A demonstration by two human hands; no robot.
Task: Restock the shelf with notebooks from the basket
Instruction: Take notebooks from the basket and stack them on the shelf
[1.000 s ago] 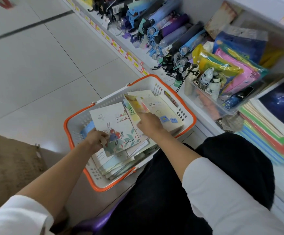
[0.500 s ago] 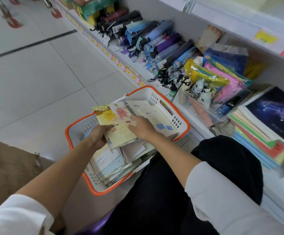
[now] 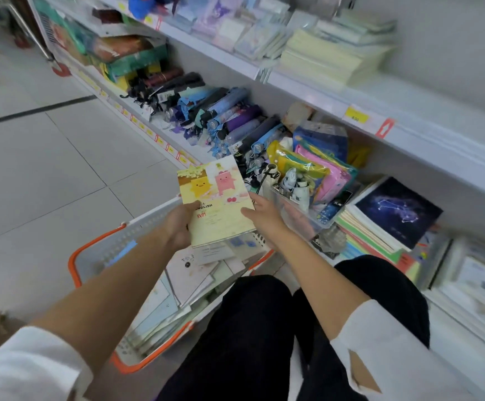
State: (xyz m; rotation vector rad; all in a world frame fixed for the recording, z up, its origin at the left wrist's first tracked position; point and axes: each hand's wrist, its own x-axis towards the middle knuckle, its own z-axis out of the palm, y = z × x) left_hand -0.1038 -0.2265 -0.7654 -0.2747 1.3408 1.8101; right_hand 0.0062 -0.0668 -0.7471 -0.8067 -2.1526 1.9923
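Held above the basket [image 3: 99, 247], the notebook [image 3: 216, 202] points its long axis away, left hand [image 3: 179, 227] gripping its left edge, right hand [image 3: 264, 211] pinching its right edge; the notebook stack [image 3: 377, 227] on the shelf [image 3: 467, 325] lies right, nearer the right hand.

Head camera — close, looking forward and down at shelf [image 3: 308, 91] and basket [image 3: 99, 250].

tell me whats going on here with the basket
A person by a store shelf holds a yellow notebook in both hands, left hand on its left edge, right hand on its right, above the orange-rimmed basket. More notebooks lie in the basket. The held one is not yet on the shelf.
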